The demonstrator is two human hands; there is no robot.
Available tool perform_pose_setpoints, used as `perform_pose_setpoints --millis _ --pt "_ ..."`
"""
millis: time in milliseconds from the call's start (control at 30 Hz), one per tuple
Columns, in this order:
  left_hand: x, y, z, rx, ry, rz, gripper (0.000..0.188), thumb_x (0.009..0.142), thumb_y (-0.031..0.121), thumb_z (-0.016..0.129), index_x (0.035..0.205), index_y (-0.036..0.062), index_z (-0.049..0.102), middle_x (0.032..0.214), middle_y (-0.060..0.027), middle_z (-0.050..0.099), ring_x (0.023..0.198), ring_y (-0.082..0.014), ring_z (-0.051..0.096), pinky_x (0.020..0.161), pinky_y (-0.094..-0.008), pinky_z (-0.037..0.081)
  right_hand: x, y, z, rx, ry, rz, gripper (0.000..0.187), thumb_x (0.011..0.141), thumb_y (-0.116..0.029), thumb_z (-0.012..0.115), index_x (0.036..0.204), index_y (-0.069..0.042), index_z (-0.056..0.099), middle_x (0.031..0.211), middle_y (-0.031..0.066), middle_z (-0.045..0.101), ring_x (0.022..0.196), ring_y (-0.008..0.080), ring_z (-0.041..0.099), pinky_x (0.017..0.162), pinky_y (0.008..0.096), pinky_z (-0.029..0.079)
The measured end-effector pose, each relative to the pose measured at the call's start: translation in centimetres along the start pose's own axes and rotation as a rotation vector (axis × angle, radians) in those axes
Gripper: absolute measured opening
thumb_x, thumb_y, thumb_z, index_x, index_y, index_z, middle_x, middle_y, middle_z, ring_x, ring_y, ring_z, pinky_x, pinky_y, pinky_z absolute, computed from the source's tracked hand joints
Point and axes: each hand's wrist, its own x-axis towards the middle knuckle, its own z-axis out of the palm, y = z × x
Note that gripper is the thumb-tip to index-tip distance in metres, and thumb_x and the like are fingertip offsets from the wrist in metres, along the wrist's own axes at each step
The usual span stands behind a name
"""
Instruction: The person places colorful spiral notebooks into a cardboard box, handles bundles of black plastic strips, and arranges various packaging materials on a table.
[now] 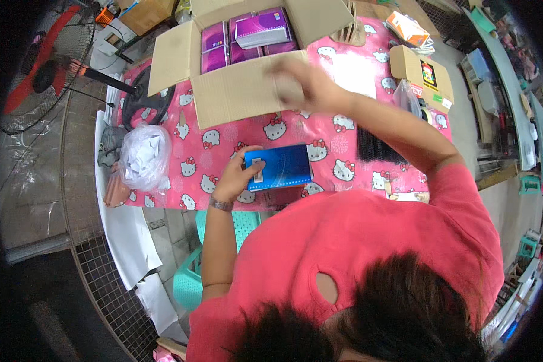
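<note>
My left hand (238, 176) is closed on the left end of a blue booklet (286, 168), thumb on top of its cover. It may be a small stack, since an orange edge shows beneath. My right hand (311, 87) is raised over the front flap of an open cardboard box (238, 90). Motion smears its fingers, and a pale blurred patch at them cannot be made out. Inside the box lie several stacks of purple booklets (214, 39), with one thick stack (261, 30) sitting higher on top.
A pink patterned cloth (344, 169) covers the table. To the left are a crumpled plastic bag (146, 158) of white paper and a standing fan (45, 75). A small cardboard box (425, 78), a clear bag (407, 99) and a black mat (377, 145) lie rightward. A green stool (190, 280) stands below.
</note>
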Motion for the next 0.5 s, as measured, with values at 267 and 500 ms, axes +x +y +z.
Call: perform_pose_setpoints --millis 267,500 --pt "3.5 4.4 -4.4 -0.124 0.046 0.07 0.034 0.089 0.024 0.056 0.117 0.0031 0.054 0.106 -0.0064 0.06 0.096 -0.0147 0.056 0.087 -0.0307 0.044 10.5 22.0 3.1 0.678 0.343 1.237 0.037 0.082 -0.027 0.057 0.11 -0.003 0.057 0.106 0.0152 0.061 0.089 0.0251 0.059 0.08 0.033 0.047" --pt "22.1 11.1 -9.0 -0.47 0.305 0.216 0.043 0.089 0.03 0.054 0.118 -0.0019 0.049 0.116 -0.0137 0.055 0.108 -0.0229 0.051 0.094 -0.0372 0.04 10.0 27.8 3.8 -0.184 -0.215 1.055 0.033 0.078 -0.027 0.059 0.103 -0.006 0.061 0.1 0.0115 0.063 0.088 0.0274 0.059 0.078 0.0384 0.046"
